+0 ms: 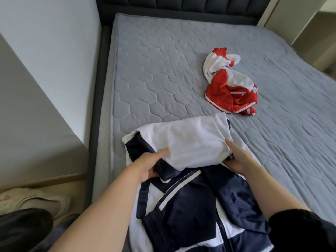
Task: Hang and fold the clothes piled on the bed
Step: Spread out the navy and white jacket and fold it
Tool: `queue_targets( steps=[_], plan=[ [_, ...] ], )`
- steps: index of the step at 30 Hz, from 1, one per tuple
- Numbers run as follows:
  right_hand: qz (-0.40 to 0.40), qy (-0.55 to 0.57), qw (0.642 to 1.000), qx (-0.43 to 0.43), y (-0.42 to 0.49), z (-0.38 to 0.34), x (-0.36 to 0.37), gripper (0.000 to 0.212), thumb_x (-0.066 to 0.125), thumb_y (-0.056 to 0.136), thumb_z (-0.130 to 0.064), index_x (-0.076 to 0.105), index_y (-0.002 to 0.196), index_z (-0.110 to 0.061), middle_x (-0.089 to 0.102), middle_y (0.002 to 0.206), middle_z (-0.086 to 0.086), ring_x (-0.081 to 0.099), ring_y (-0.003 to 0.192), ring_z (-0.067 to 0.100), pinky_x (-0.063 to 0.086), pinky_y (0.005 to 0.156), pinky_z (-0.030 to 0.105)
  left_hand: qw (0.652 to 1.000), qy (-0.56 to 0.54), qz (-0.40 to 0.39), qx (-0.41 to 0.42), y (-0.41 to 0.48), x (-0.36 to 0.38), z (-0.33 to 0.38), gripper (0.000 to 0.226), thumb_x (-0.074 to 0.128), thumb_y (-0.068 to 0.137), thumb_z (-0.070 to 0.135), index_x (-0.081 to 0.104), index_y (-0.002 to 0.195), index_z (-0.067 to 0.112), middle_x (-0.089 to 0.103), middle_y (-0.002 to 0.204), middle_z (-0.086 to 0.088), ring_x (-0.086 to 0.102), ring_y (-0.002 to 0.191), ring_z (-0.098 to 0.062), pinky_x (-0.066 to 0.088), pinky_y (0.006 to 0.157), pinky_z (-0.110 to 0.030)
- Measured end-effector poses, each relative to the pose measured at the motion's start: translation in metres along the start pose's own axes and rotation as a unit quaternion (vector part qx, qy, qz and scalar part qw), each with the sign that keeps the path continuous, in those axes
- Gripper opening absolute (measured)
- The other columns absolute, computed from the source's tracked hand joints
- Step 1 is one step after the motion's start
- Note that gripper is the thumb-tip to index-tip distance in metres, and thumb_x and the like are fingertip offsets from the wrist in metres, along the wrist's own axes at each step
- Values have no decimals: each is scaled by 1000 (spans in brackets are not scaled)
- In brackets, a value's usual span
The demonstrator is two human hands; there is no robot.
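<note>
A navy and white jacket [190, 202] lies at the near edge of the grey quilted bed [154, 70], its white upper part folded over. My left hand [152, 165] grips the fabric at the fold's left side, thumb on the white cloth and fingers under the navy edge. My right hand [238, 157] holds the fold's right side, thumb on top and fingers tucked beneath. A crumpled red and white garment [231, 82] lies apart on the bed, further back and to the right.
A white wall and a low ledge [36, 115] run along the bed's left side. A dark padded headboard [181, 6] closes the far end. On the floor at the lower left sit a pale shoe [36, 200] and a dark item [21, 226].
</note>
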State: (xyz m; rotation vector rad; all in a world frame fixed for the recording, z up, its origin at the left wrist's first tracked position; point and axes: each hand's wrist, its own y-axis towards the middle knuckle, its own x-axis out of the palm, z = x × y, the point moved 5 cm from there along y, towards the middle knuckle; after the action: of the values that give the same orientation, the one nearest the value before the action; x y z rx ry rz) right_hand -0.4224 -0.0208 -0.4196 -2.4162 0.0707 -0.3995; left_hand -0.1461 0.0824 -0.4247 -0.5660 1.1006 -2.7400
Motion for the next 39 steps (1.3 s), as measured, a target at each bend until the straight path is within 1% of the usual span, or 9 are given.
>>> queue_targets(
  steps=[5,9,12,15,19,23,26,30,39],
  plan=[
    [4,61,997,-41,4,1,-9,18,51,98,-14,57,114,-10,70,99,5,67,86,16,58,63,32,999,-13,-34,23,-2,2,-14,30,65,80,-10,66,107,3,74,86,-6,71,78,-18,58,58,-29],
    [26,73,994,-76,4,6,-10,22,48,99,-14,54,120,-10,65,105,5,63,90,17,59,67,32,999,9,-18,42,-8,0,-13,35,63,83,-10,61,115,3,74,89,-5,70,82,-18,58,59,-31],
    [121,-82,983,-113,-6,5,-13,20,54,96,-18,59,107,-2,65,89,7,62,77,21,54,64,35,976,214,-6,-26,-20,-4,-3,26,66,90,15,61,112,3,73,84,-5,71,77,-19,58,61,-29],
    [293,-366,840,-274,-31,-23,-13,23,50,89,-23,61,106,-10,62,83,-2,58,79,22,44,63,27,816,555,65,-150,-37,-16,33,48,52,91,52,62,87,5,64,59,-3,65,59,-15,51,56,-20],
    [216,-478,730,-437,-45,-37,39,37,50,91,-9,51,128,-8,52,130,8,43,123,25,34,101,32,682,622,309,228,-38,19,102,25,46,93,30,62,96,10,63,99,-9,60,98,-31,37,68,-30],
    [72,-563,674,-472,-38,-28,106,42,44,95,-6,46,137,-6,38,149,10,27,140,25,18,115,33,594,662,226,398,-14,63,81,42,36,98,32,41,137,15,31,150,-9,26,137,-29,31,104,-43],
    [-16,-651,639,-409,-14,-4,131,48,37,101,-24,32,148,-16,19,158,3,9,147,19,4,118,40,621,706,195,279,21,38,44,62,20,100,50,-1,153,27,-5,161,-4,-10,147,-26,1,117,-47],
    [-37,-768,543,-337,26,14,114,57,23,101,-45,12,153,-25,6,161,-5,-4,148,13,-6,117,45,634,704,191,257,40,11,10,64,20,99,53,-6,152,30,-11,161,-1,-15,146,-21,-7,117,-39],
    [135,-756,610,-198,63,-21,51,60,15,98,-44,14,153,-18,4,161,-5,-4,147,10,-8,116,52,614,692,260,278,37,13,22,64,20,99,51,-3,153,25,-12,160,-2,-19,145,-22,-13,115,-38]
  ],
)
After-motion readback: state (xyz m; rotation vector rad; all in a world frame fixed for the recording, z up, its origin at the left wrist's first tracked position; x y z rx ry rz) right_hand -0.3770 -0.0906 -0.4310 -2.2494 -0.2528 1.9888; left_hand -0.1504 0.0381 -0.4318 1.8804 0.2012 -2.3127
